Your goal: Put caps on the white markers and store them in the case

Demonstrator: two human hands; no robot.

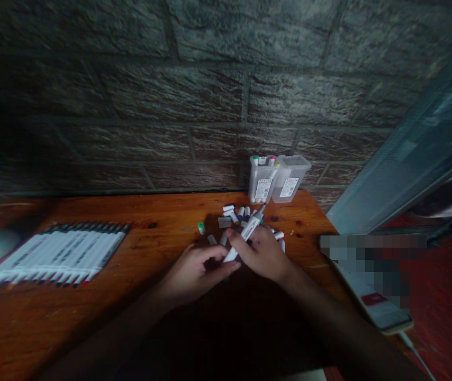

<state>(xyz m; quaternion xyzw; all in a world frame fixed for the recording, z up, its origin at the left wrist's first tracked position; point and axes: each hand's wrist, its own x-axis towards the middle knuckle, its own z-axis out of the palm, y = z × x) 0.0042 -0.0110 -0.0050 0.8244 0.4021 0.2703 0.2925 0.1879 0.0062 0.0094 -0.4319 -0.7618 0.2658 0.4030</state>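
A white marker (249, 228) slants up and to the right between my hands, with its grey tapered tip end uncapped and pointing away from me. My right hand (264, 255) is closed around the barrel, thumb lying across it. At the marker's lower end, my left hand (194, 269) pinches with thumb and forefinger. Just beyond my hands lie several loose white caps (229, 212) with coloured ends, partly hidden by the fingers. A cap with a green top (201, 228) stands apart from them on the left.
Several white markers (67, 248) lie side by side at the left of the wooden table (162, 211). Against the brick wall (210, 95) stand a clear case holding some markers (261, 180) and another clear case (290, 180). A phone with a cable (388, 312) sits at the right edge.
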